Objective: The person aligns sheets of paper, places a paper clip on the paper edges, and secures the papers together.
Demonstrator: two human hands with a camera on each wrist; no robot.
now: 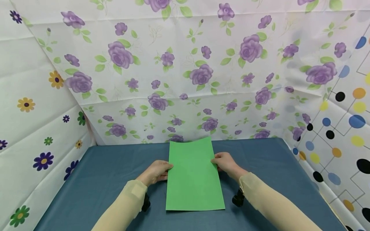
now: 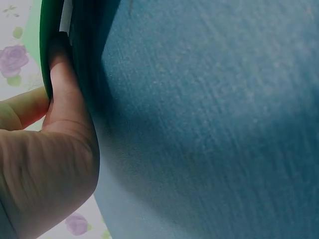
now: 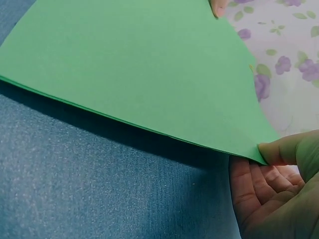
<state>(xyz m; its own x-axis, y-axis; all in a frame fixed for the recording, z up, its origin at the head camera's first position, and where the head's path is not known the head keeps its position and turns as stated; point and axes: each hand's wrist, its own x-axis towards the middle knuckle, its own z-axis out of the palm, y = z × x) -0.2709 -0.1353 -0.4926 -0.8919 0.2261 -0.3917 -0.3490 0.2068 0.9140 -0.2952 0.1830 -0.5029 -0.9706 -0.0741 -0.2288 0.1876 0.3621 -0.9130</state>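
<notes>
A green sheet of paper [image 1: 192,179] is held over the table, its far edge curving upward in the head view. My left hand [image 1: 157,171] pinches its left edge between thumb and fingers. On the opposite edge, my right hand [image 1: 226,163] pinches the paper with the thumb on top and the fingers underneath. In the right wrist view the green paper [image 3: 129,64] casts a shadow on the cloth below, and the right hand [image 3: 279,184] grips near its corner. The left wrist view shows the left hand [image 2: 50,149] with the paper's edge between its fingers.
A dark blue cloth [image 1: 115,179] covers the table. Behind it hangs a white curtain with purple flowers [image 1: 185,77]. Patterned sheets stand at both sides, flowered on the left [image 1: 37,128] and dotted on the right [image 1: 341,134]. Each wrist carries a small black camera.
</notes>
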